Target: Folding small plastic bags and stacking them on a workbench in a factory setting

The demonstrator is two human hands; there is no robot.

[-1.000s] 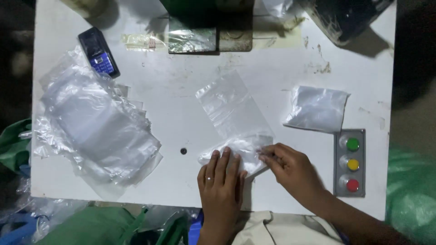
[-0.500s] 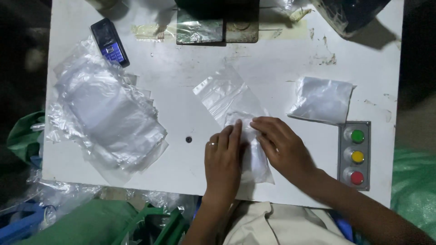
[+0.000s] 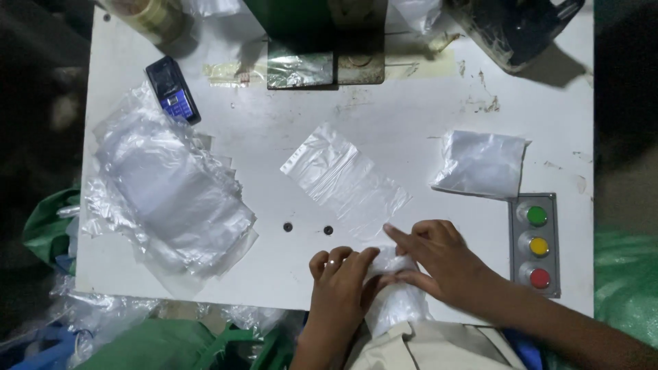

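My left hand [image 3: 337,281] and my right hand [image 3: 433,259] press together on a white folded piece [image 3: 397,301] at the near edge of the white table [image 3: 274,274]; the piece hangs partly over that edge. A ring shows on a finger of the left hand. Just beyond my fingers lies an empty clear plastic bag [image 3: 345,179], flat and turned at an angle. Whether the white piece is inside a bag I cannot tell.
A large loose pile of clear bags [image 3: 168,195] fills the table's left side, with a dark mobile phone [image 3: 173,90] behind it. A folded white packet [image 3: 482,163] lies at right, above a grey panel with green, yellow and red buttons [image 3: 538,243]. A machine base [image 3: 322,62] stands at the back.
Both hands have drawn the white piece toward the near edge of the table, and it now hangs over it. The clear bag lies uncovered behind them.
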